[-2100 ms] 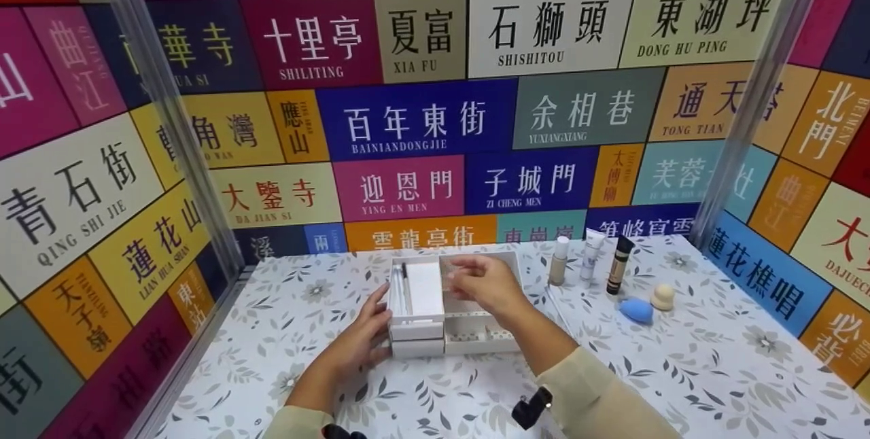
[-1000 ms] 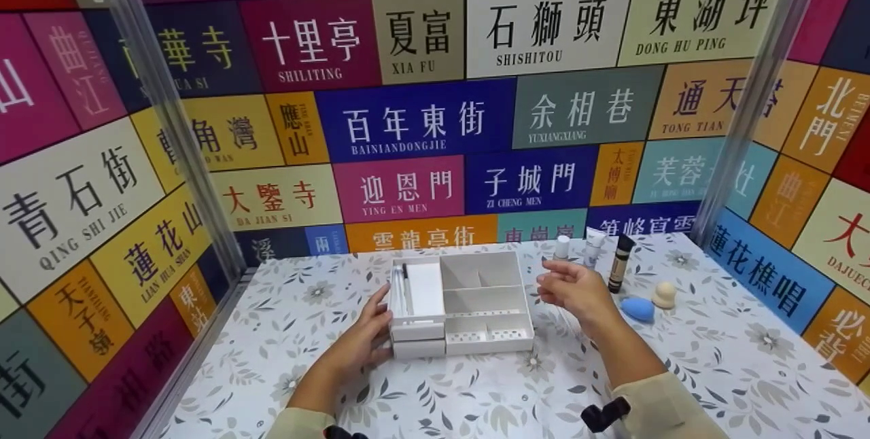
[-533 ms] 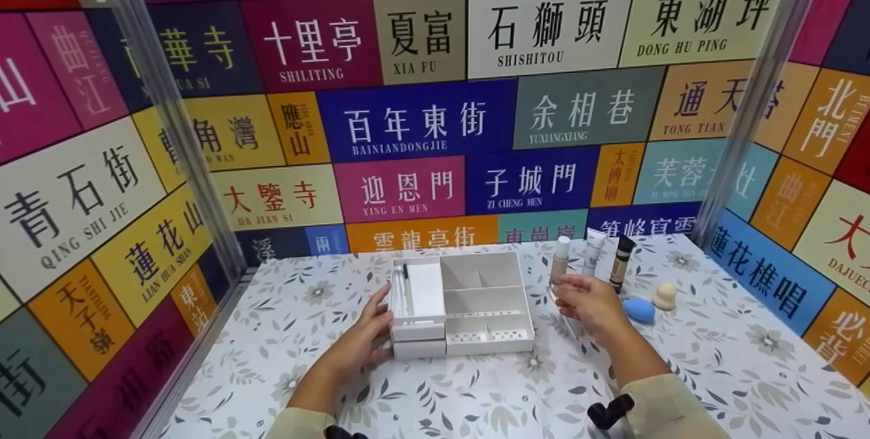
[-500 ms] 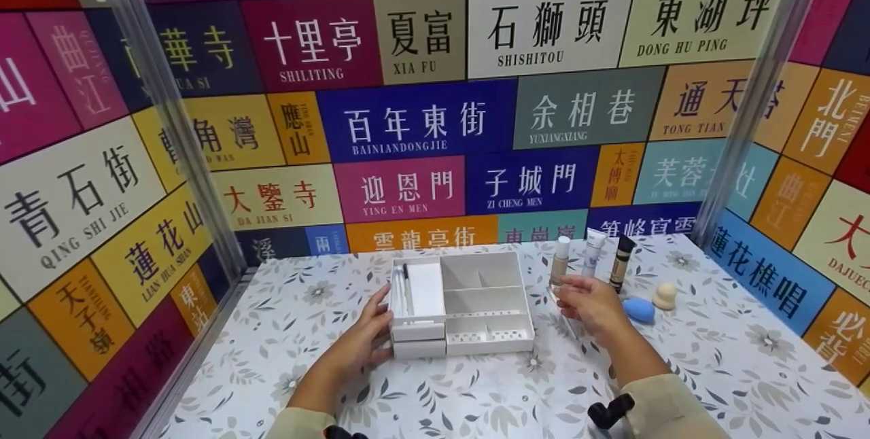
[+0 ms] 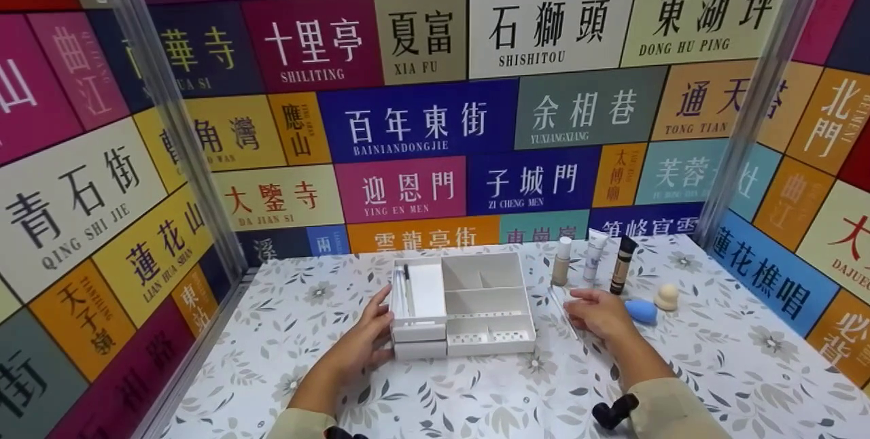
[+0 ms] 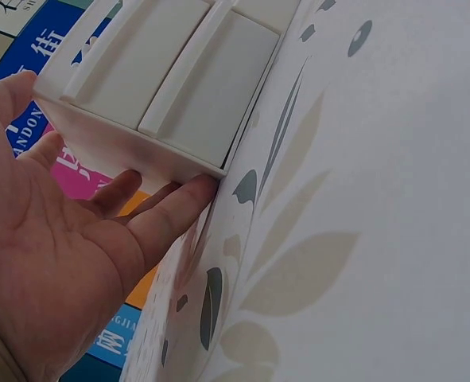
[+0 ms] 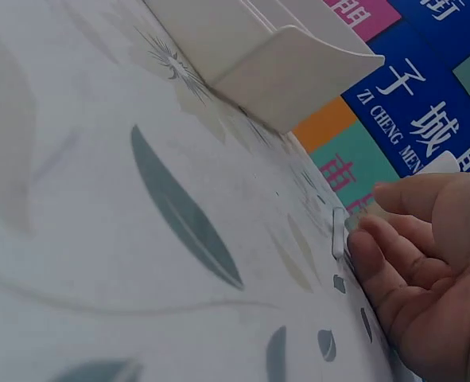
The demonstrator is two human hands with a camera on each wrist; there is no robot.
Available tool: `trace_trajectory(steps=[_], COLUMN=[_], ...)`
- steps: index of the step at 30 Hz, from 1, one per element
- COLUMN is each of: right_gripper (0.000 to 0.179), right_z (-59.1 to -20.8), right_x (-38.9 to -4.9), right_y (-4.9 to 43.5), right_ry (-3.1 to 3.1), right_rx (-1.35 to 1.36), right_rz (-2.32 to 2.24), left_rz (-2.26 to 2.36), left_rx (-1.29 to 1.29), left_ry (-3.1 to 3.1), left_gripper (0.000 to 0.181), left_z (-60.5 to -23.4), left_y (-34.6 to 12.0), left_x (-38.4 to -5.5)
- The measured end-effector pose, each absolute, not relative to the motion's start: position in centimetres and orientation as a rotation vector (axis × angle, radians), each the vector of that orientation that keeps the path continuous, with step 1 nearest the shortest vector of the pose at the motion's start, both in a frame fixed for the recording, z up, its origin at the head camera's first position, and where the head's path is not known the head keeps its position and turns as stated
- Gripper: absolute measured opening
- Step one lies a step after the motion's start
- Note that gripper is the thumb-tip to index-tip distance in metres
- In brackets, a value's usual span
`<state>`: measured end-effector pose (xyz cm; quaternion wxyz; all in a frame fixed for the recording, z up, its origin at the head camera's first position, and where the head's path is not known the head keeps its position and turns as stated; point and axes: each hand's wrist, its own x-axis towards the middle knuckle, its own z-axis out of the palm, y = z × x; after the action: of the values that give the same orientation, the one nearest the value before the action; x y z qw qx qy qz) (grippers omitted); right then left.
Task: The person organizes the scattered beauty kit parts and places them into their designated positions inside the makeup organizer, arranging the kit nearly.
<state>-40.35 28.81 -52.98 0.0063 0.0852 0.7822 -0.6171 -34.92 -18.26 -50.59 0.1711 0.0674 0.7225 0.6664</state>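
Observation:
A white desktop organizer (image 5: 484, 302) with open compartments and small drawers stands mid-table. My left hand (image 5: 363, 337) rests its fingertips on the organizer's left side; in the left wrist view the fingers (image 6: 179, 208) touch the side wall, one near its bottom edge. Inside the left compartment lie slim pen-like sticks (image 5: 408, 289). To the organizer's right, a slim pale stick (image 5: 564, 313) lies flat on the patterned cloth. My right hand (image 5: 601, 317) is beside this stick (image 7: 338, 232), fingers loosely bent, with no grip on it visible.
Behind my right hand stand a bottle with a white cap (image 5: 561, 262), a white tube (image 5: 594, 257) and a black-capped tube (image 5: 621, 266). Further right sit a blue makeup sponge (image 5: 641, 311) and a cream sponge (image 5: 666, 297). Printed panels (image 5: 421, 119) rise behind the table.
My right hand has left the organizer's back compartment, moved right, and come down toward the slim stick, uncovering the bottle. My left hand stays at the organizer's side.

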Motion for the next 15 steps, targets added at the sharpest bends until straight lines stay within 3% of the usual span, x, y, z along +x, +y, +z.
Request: trace_trajectory(steps=[15], right_gripper=[0.066], right_z=[-52.87], right_x=[-40.42], right_y=[28.79], right_ry=[2.6], right_rx=[0.236], right_rz=[-1.61], left_rz=[1.915], left_rx=[0.143], left_ry=[2.016], left_gripper=[0.064], left_z=[-50.53], left_y=[-18.19], left_x=[-35.06])
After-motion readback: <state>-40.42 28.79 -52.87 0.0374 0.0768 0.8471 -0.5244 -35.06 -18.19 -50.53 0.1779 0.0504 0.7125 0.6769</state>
